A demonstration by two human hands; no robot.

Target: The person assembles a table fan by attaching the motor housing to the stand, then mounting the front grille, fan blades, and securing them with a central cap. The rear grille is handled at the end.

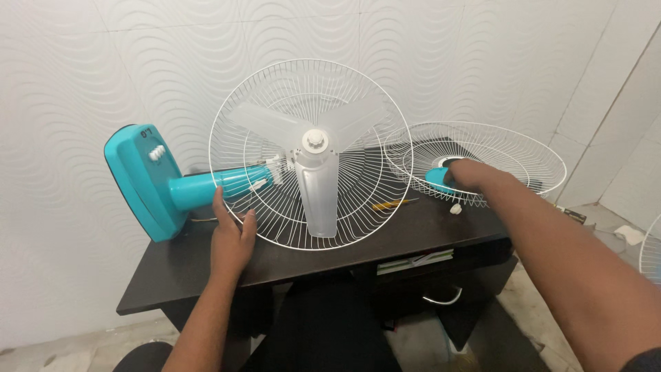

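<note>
A turquoise fan [148, 182] lies on its side on a dark table [172, 269], its base at the left. Its white wire rear guard [241, 110] stands upright with a translucent three-blade propeller [318, 189] mounted in front. My left hand [231, 238] grips the lower left rim of that guard. A second white wire guard [509, 155] lies dish-like on the table's right end, with a turquoise centre cap [435, 177]. My right hand [471, 176] reaches into it, fingers closed on the cap.
A yellow-handled screwdriver [389, 204] lies on the table behind the blade. A small white knob [455, 209] sits near the right guard. Papers [413, 262] rest on a shelf under the tabletop. A white textured wall stands close behind.
</note>
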